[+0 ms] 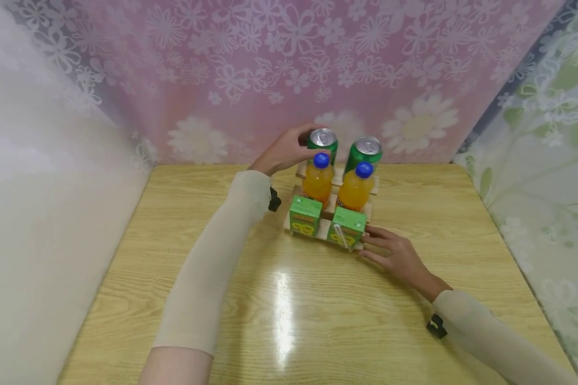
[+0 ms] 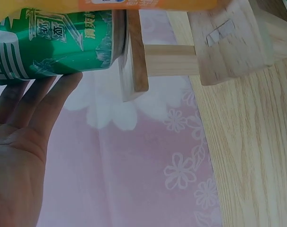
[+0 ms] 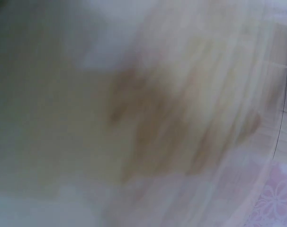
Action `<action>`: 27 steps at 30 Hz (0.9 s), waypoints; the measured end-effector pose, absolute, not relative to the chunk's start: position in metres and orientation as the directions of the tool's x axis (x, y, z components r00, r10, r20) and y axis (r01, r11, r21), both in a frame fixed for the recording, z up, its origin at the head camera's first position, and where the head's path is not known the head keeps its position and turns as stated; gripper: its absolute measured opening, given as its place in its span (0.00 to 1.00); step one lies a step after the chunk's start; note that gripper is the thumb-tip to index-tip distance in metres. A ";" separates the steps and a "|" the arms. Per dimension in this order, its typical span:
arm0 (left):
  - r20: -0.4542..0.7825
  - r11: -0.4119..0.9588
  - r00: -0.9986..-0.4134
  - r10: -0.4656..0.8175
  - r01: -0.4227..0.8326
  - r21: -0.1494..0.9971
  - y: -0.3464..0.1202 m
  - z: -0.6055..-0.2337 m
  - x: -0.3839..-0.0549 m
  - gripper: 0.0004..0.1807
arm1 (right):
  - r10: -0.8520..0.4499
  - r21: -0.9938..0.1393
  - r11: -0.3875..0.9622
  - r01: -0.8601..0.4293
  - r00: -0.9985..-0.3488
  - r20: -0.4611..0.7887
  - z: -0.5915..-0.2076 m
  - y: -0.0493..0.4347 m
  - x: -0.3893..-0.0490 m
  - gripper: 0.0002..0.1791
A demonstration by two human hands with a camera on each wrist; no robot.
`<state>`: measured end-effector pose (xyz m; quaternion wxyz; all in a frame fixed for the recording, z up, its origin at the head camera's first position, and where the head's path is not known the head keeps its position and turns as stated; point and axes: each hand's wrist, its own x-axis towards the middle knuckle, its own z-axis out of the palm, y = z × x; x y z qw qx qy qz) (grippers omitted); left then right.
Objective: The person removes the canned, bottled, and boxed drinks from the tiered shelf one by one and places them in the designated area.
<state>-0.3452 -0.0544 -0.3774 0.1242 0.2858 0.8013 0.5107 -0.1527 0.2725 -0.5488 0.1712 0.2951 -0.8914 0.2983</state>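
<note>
A stepped wooden rack holds drinks in three rows. At its back left, my left hand grips a green can, thumb in front and fingers round the far side. The left wrist view shows the fingers along the green can. My right hand is at the rack's front right corner, its extended fingers right at the side of a green juice box. Another juice box sits to the left. The right wrist view is mostly blurred.
Two orange drink bottles with blue caps, a left bottle and a right bottle, stand on the middle step. A second green can is at the back right. The wooden table meets a pink floral backdrop behind the rack.
</note>
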 end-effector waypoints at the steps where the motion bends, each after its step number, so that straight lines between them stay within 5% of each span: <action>1: 0.096 0.308 -0.807 0.583 0.329 0.892 -0.056 -0.378 -0.345 0.35 | -0.431 -0.412 0.652 -0.637 -0.758 0.490 -0.549 0.272 -0.153 0.26; 27: 0.089 0.406 -0.898 0.431 0.281 0.870 -0.142 -0.368 -0.335 0.41 | -0.507 -0.308 0.639 -0.705 -0.687 0.520 -0.545 0.274 -0.155 0.27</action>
